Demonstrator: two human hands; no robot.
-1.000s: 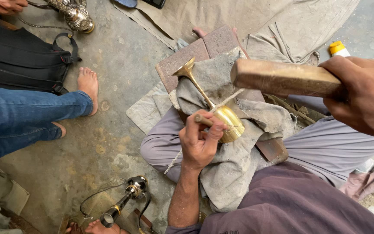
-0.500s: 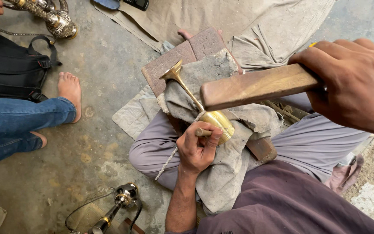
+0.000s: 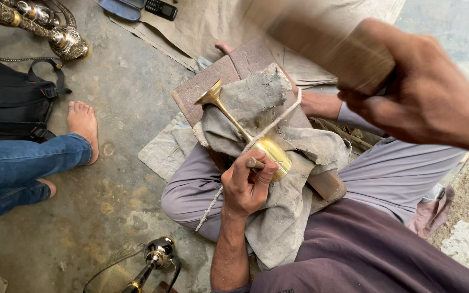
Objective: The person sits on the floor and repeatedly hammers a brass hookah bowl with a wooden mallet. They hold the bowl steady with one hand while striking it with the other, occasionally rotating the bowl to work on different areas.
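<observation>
A brass goblet (image 3: 267, 149) lies on its side on a grey cloth (image 3: 261, 103) across my lap, tied down by a white cord (image 3: 278, 119). My left hand (image 3: 248, 182) holds a small punch tool (image 3: 254, 163) against the goblet's cup. My right hand (image 3: 424, 92) is raised high at the upper right, gripping a wooden mallet (image 3: 327, 46) that is blurred with motion. The goblet's foot (image 3: 210, 96) points to the upper left over a reddish board (image 3: 229, 70).
Another person's jeans leg (image 3: 23, 168) and bare foot (image 3: 85, 127) are at the left, beside a black bag (image 3: 12, 103). Ornate metal pieces (image 3: 39, 21) lie at top left, another metal piece (image 3: 156, 258) at the bottom. A phone (image 3: 161, 8) rests on tan cloth.
My right hand has swung the mallet up and to the right, away from the goblet. The view has shifted closer. My left hand still holds the punch on the cup.
</observation>
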